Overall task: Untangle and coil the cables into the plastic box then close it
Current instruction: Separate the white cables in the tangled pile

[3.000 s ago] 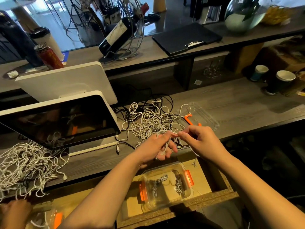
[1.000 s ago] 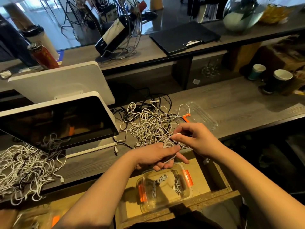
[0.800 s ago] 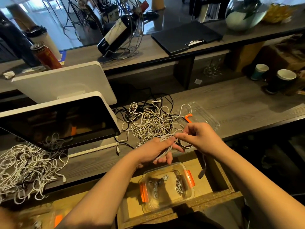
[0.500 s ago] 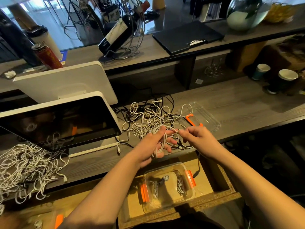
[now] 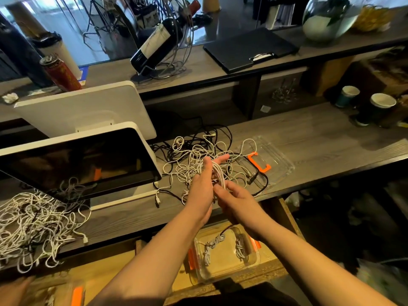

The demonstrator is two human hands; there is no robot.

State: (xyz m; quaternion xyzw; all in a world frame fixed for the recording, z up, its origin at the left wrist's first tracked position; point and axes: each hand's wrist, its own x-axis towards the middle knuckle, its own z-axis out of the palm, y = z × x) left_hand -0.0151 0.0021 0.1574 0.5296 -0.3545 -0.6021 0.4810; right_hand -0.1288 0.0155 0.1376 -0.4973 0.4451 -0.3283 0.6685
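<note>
**Both hands mid-wrap on one white cable**

Left hand (image 5: 202,186) stands upright, fingers straight, serving as a spool: a white cable (image 5: 217,173) is looped round them. Half a second ago that loop was a loose bundle held by curled fingers; now the fingers have straightened and the turns sit tighter. Right hand (image 5: 234,200) has moved from beside the fingertips to under the left palm, and pinches the cable's tail, feeding it round. I read it as this cable's coil nearly done, drop-off next.

Far left, a second tangle (image 5: 37,221) is untouched. Main pile (image 5: 196,160) on the counter, just behind the hands, looks unchanged, so plenty left. Box (image 5: 223,255) sits open below the hands with two coils inside; lid (image 5: 267,162) lies right of the pile.

Hidden: the left palm side, the turn count and the free end. The right forearm covers the box's right clip.
</note>
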